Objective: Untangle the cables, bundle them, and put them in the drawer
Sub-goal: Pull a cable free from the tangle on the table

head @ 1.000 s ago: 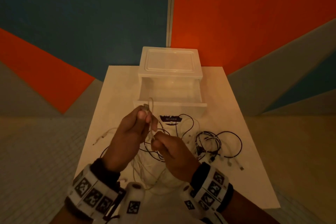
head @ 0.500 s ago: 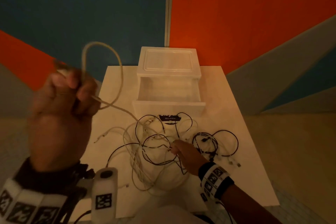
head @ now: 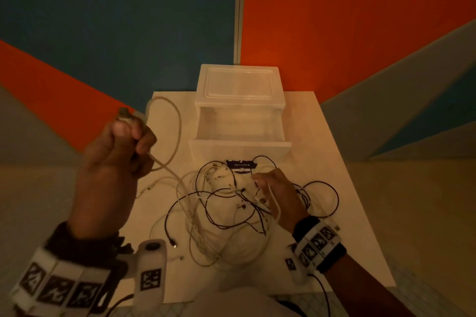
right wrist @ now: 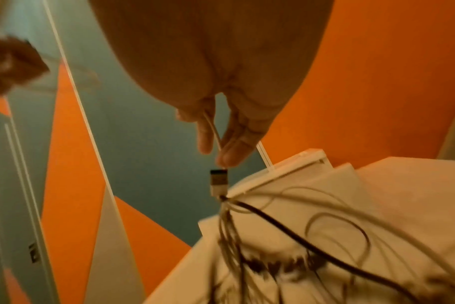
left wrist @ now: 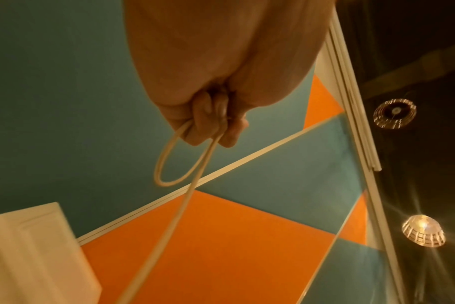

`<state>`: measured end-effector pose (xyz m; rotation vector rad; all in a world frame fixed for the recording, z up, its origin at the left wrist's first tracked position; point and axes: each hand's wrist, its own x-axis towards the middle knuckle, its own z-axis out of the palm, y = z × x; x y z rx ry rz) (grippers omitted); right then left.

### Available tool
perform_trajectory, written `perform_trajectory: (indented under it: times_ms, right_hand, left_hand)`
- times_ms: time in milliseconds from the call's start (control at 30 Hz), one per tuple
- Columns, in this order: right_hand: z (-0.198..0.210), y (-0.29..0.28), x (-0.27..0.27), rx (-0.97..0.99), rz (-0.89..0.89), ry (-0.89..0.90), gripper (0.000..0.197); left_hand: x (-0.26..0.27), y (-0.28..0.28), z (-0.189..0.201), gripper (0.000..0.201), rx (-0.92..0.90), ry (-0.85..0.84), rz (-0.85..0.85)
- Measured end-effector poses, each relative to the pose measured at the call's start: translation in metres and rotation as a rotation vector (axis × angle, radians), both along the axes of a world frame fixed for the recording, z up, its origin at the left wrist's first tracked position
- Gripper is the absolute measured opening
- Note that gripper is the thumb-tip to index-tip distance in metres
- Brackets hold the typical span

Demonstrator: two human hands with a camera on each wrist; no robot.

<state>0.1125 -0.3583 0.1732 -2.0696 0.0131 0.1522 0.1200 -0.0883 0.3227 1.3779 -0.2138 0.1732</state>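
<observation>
Above the left side of the table (head: pixel 334 162), the left hand (head: pixel 113 162) is raised with its fingers curled tight round a white cable (head: pixel 177 136), whose plug end pokes out above the thumb. From the fist the cable rises in a loop, curves back down past the knuckles and runs on in a slanting line to the heap on the tabletop. The left wrist view shows the same loop hanging from the closed fingers (left wrist: pixel 203 127), with one strand trailing away toward the bottom of the picture.

Lower and to the right, the right hand (head: pixel 278 193) sits over the tangle of cables (head: pixel 221 213), knuckles up. A thin white cable runs across its back and, in the right wrist view, passes between the thumb and the fingertips (right wrist: pixel 229 150), which pinch it. Just below those fingertips a white USB plug (right wrist: pixel 218 181) stands on end amid several strands, white and dark, that fan out across the table.

White and black cables lie knotted together at the table's middle; a separate coil of black cable (head: pixel 319 195) lies to the right of the right hand. Behind the heap stands a translucent plastic drawer unit (head: pixel 239 82), its drawer (head: pixel 239 147) pulled out toward the person and touching a small dark label (head: pixel 240 163) on the tabletop. Beyond are wall panels in orange, teal and grey.
</observation>
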Motion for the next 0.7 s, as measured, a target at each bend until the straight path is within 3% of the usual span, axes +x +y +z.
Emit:
perform_trajectory:
  times_ms: [67,100,267,367,433,500,633,700]
  right_hand:
    - [0.032,-0.001,-0.002,0.445,-0.167,0.165,0.022]
    - [0.044,-0.003,-0.003,0.560,-0.232,0.174,0.021]
    - [0.089,-0.012,-0.017,0.284,-0.134,-0.334,0.030]
    - [0.104,-0.015,-0.020,0.132,-0.135,-0.491,0.032]
    - [0.107,-0.022,-0.018,0.137,-0.190,-0.470,0.024]
    - [0.100,-0.033,-0.012,0.201,-0.185,-0.331,0.019]
    - [0.066,-0.059,-0.007,-0.305,-0.083,-0.155,0.016]
    - [0.064,-0.063,-0.005,-0.163,-0.203,-0.155,0.014]
  left_hand:
    - [-0.002,-0.004,-0.009,0.032,0.049,0.030,-0.033]
    - [-0.002,-0.005,-0.013,0.030,0.065,0.041,-0.057]
    - [-0.002,-0.015,-0.031,0.030,0.147,0.075,-0.101]
    - [-0.001,-0.022,-0.037,0.030,0.177,0.086,-0.124]
    - [0.000,-0.023,-0.038,0.030,0.188,0.088,-0.129]
    - [0.002,-0.020,-0.038,0.029,0.184,0.091,-0.118]
    - [0.003,-0.015,-0.038,0.029,0.200,0.093,-0.090]
    - [0.003,-0.013,-0.038,0.030,0.208,0.090,-0.091]
